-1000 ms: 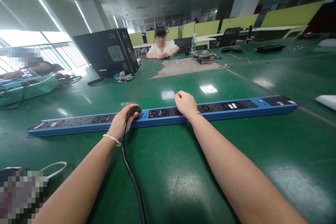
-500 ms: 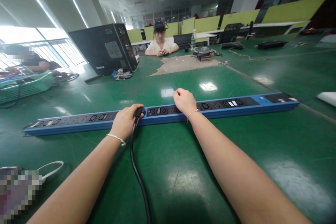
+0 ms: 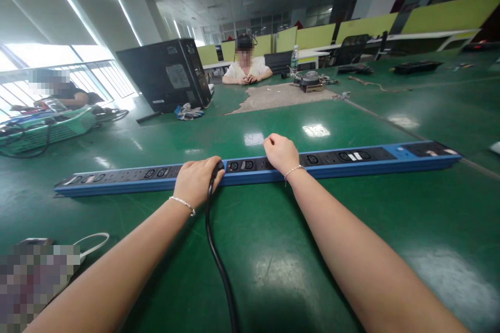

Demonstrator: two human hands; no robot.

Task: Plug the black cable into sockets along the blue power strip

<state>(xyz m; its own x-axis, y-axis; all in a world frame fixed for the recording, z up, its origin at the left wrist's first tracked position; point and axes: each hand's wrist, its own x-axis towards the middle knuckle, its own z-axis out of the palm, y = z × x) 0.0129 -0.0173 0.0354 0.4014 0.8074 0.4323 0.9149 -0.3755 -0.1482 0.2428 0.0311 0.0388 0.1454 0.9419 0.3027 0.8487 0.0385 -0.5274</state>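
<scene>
A long blue power strip (image 3: 250, 179) with black sockets lies across the green table (image 3: 273, 229). My left hand (image 3: 198, 179) is closed round the black plug (image 3: 217, 167) at the strip, left of its middle. From the plug a thick black cable (image 3: 219, 257) runs down toward the near edge of the view. My right hand (image 3: 282, 153) rests closed on the strip, right of the plug; whether its curled fingers hold anything is hidden.
A black computer case (image 3: 167, 75) stands at the back left, gloves (image 3: 189, 112) beside it. A green basket (image 3: 62, 127) is far left, a blurred item (image 3: 35, 286) near left. Two people sit beyond. Across the table are a bottle (image 3: 294, 58) and a round metal device (image 3: 310, 79).
The whole view has shifted, so the strip and table objects appear further right. Both hands keep their places on the strip, the left still round the plug.
</scene>
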